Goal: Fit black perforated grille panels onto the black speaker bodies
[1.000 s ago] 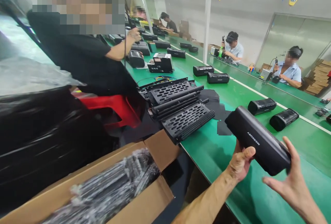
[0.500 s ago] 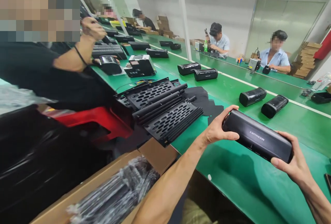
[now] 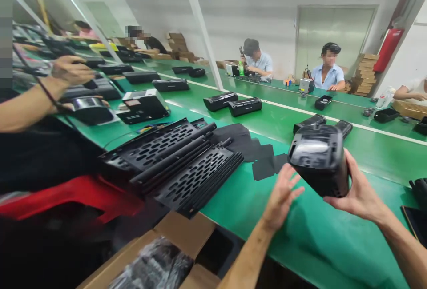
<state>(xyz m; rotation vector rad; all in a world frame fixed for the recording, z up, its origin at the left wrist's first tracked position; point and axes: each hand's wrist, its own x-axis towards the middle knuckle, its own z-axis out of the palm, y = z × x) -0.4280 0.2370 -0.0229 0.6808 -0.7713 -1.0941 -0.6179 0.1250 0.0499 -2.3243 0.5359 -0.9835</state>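
A black speaker housing (image 3: 316, 160) is held up over the green bench, its end turned toward me. My right hand (image 3: 358, 191) grips its right side, with the thumb below. Just left of the housing is my left hand (image 3: 282, 193), fingers spread and holding nothing. Black perforated grille panels (image 3: 196, 173) lie stacked on the bench to the left. Between them and my left hand are thin black sheets (image 3: 263, 162). Two more speaker housings stand behind the held one, partly hidden by it.
A cardboard box (image 3: 187, 235) with plastic-wrapped parts sits at the lower left. A co-worker's arm (image 3: 26, 111) reaches in from the left near a white-and-black device (image 3: 143, 106). More housings (image 3: 245, 106) rest along the green conveyor; several people sit across it.
The speaker housing has turned from its lettered long side to its end. My left hand has let go and opened, while my right hand keeps its grip. The view has swung right.
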